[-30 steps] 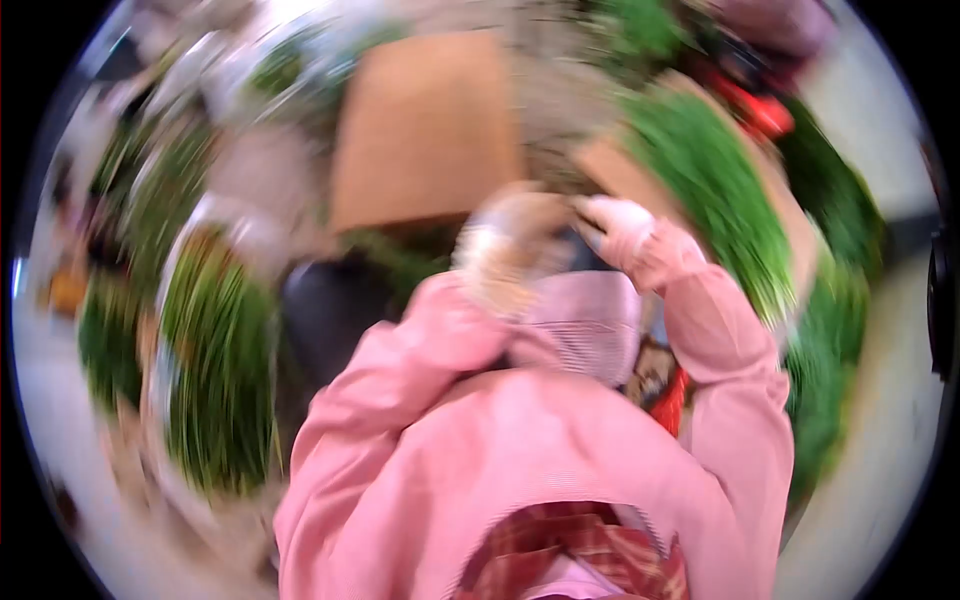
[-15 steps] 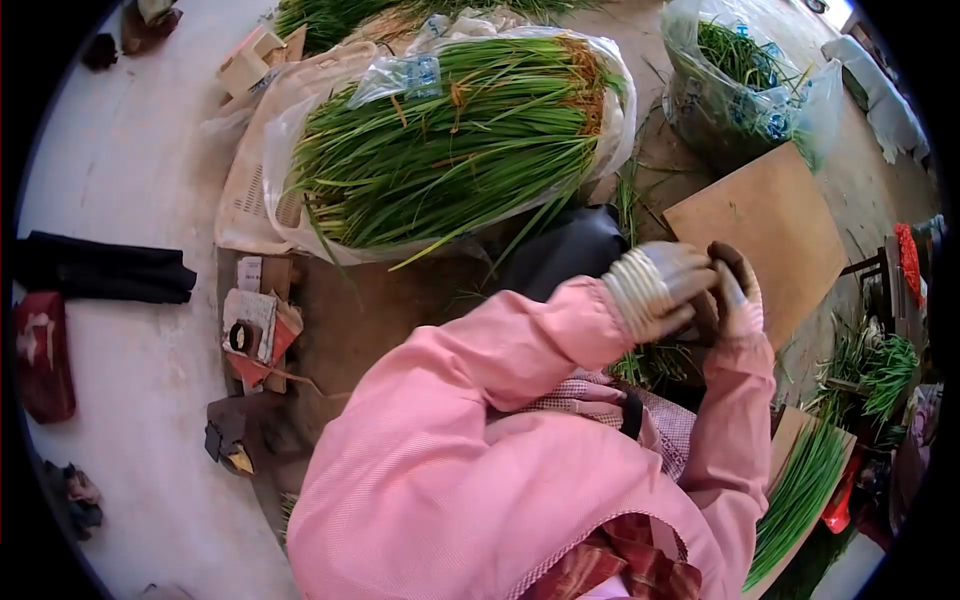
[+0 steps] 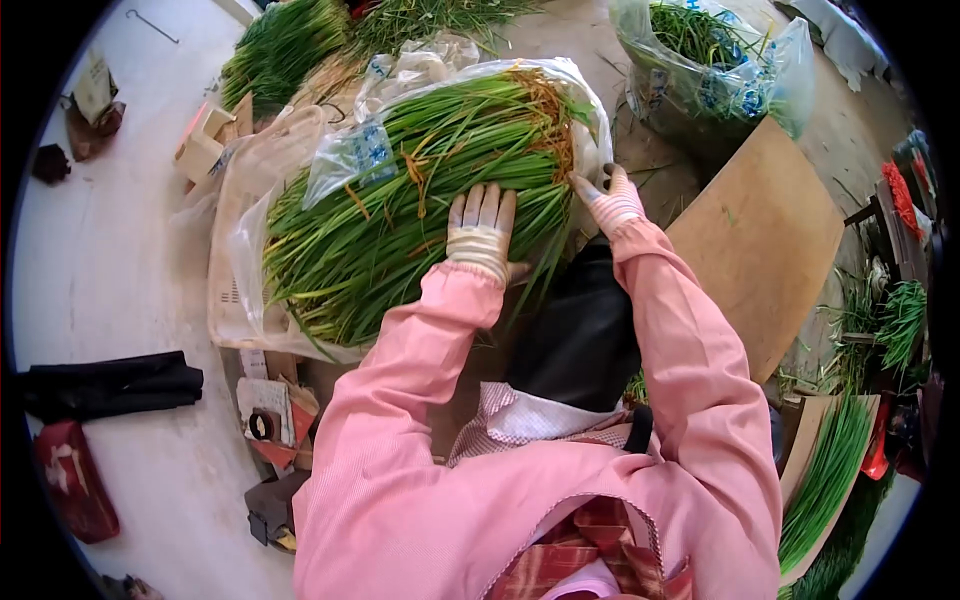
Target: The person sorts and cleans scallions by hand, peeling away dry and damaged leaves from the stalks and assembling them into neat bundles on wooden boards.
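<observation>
A big heap of long green chives (image 3: 380, 255) with brown, dry ends at the right lies in a clear plastic bag (image 3: 597, 110) on a pale plastic crate (image 3: 228, 260). My left hand (image 3: 482, 232), in a whitish glove, rests on the front middle of the heap, fingers stretched out. At the heap's right end is my right hand (image 3: 612, 200), also gloved, its thumb and fingers apart beside the bag's edge and the brown ends. I see nothing held in either hand.
A brown board (image 3: 765, 245) lies on the right. Behind it stands a clear bag of loose greens (image 3: 700, 75). A bundle of chives (image 3: 825, 490) lies on another board at lower right. More greens (image 3: 285, 50) are piled at the back left. A black covering (image 3: 575, 330) lies over my leg.
My hands were close together over the brown board. They have parted and reached forward: the left onto the chives, the right to the bag's right edge. The view has shifted too.
</observation>
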The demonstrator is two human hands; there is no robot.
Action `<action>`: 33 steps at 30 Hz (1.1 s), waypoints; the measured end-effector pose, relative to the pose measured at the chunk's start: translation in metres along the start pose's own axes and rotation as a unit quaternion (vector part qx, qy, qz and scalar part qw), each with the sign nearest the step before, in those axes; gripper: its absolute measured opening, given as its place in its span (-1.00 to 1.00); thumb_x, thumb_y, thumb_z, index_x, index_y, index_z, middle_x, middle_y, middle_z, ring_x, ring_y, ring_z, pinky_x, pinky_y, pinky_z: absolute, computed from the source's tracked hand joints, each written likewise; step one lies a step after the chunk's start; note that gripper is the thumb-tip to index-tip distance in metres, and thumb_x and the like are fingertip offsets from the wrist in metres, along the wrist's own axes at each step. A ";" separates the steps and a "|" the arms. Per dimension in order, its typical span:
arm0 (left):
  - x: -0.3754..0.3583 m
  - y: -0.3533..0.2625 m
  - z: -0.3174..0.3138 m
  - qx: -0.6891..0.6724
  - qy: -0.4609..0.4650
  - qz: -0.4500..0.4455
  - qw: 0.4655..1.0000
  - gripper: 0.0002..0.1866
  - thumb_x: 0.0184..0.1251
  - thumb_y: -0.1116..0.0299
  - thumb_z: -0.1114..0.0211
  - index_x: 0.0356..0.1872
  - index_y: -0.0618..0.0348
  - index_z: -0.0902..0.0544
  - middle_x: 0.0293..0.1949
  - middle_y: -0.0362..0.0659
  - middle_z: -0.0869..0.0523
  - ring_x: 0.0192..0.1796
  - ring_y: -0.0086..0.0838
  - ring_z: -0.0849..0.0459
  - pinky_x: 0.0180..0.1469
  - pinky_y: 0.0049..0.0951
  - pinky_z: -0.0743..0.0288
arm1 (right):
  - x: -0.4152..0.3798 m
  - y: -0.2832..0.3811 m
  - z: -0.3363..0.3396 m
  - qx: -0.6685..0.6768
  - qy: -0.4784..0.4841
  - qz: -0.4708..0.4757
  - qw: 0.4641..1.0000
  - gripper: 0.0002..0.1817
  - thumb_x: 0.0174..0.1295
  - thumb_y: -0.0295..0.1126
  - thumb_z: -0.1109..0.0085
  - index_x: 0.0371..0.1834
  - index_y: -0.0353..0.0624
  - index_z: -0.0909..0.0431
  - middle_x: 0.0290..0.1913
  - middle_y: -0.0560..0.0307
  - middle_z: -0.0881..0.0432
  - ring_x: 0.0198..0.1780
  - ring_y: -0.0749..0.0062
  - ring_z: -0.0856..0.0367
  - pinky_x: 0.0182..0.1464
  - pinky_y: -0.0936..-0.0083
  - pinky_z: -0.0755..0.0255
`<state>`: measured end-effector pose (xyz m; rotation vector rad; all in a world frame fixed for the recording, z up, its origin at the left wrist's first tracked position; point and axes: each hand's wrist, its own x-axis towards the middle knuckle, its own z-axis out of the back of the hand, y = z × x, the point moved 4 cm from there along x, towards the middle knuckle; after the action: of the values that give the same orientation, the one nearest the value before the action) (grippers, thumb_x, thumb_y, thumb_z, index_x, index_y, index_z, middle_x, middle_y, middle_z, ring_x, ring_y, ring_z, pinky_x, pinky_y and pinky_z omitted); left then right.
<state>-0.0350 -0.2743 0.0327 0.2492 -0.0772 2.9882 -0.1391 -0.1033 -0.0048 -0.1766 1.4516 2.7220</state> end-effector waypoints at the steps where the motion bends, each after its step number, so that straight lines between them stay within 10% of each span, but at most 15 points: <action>1: -0.002 -0.002 0.000 0.006 0.001 -0.003 1.000 0.03 -0.51 -0.02 -0.43 0.15 0.13 -0.17 0.13 -0.02 -0.22 0.21 -0.15 -0.11 0.22 -0.14 0.09 | 0.009 0.003 -0.003 -0.026 -0.018 -0.011 0.999 -0.09 -0.27 0.02 -0.29 0.13 -0.28 -0.15 -0.05 -0.25 -0.39 -0.01 0.02 -0.39 0.04 0.41 -0.27; 10: 0.008 -0.008 0.041 -0.064 -0.070 -0.104 0.990 -0.26 -0.32 0.04 -0.37 -0.02 0.17 -0.37 -0.10 -0.07 -0.46 0.05 -0.10 -0.33 0.13 -0.15 -0.13 | 0.069 -0.038 0.005 -0.099 -0.039 -0.032 0.994 -0.33 -0.19 -0.20 -0.21 0.05 -0.21 -0.25 -0.28 -0.08 -0.52 -0.28 0.27 -0.49 -0.18 0.53 -0.35; 14: 0.072 0.010 0.067 0.008 -0.124 -0.085 0.989 -0.34 -0.22 -0.04 -0.31 -0.10 0.19 -0.39 -0.15 -0.05 -0.46 0.01 -0.14 -0.34 0.13 -0.20 -0.12 | 0.047 0.019 0.037 0.006 -0.261 0.221 0.940 -0.47 -0.15 -0.35 -0.27 -0.07 -0.24 -0.32 -0.32 0.09 -0.45 -0.30 0.48 -0.40 -0.20 0.54 -0.33; 18: 0.132 0.065 0.041 0.075 -0.060 0.012 0.995 -0.08 -0.30 -0.27 -0.22 0.07 0.22 -0.25 0.07 -0.01 -0.34 0.17 -0.23 -0.22 0.22 -0.22 0.04 | 0.029 0.068 0.015 0.211 0.001 0.189 0.959 -0.47 -0.17 -0.43 -0.25 -0.05 -0.24 -0.33 -0.24 0.02 -0.45 -0.20 0.30 -0.43 -0.14 0.49 -0.33; 24: 0.124 0.077 0.003 0.079 0.021 0.103 0.991 0.08 -0.34 -0.35 -0.17 0.19 0.21 -0.09 0.16 0.08 -0.20 0.19 -0.15 -0.19 0.19 -0.15 0.04 | 0.074 0.094 -0.031 -0.075 -0.083 0.155 0.982 -0.07 -0.29 -0.08 -0.33 0.19 -0.10 -0.04 0.03 -0.30 -0.25 0.08 -0.06 -0.24 0.08 0.28 -0.20; 33: 0.126 0.078 -0.005 0.071 0.028 0.103 0.992 0.02 -0.30 -0.35 -0.14 0.16 0.21 -0.15 0.13 0.08 -0.26 0.16 -0.14 -0.23 0.17 -0.13 0.01 | 0.152 0.081 -0.049 -0.287 0.069 0.098 0.950 -0.60 0.04 -0.38 0.03 0.01 -0.03 -0.23 -0.16 -0.18 -0.46 -0.06 0.03 -0.39 -0.06 0.32 -0.29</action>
<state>-0.1704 -0.3341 0.0462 0.1829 0.1229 3.2080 -0.2941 -0.1905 0.0159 -0.2600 0.6794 3.2843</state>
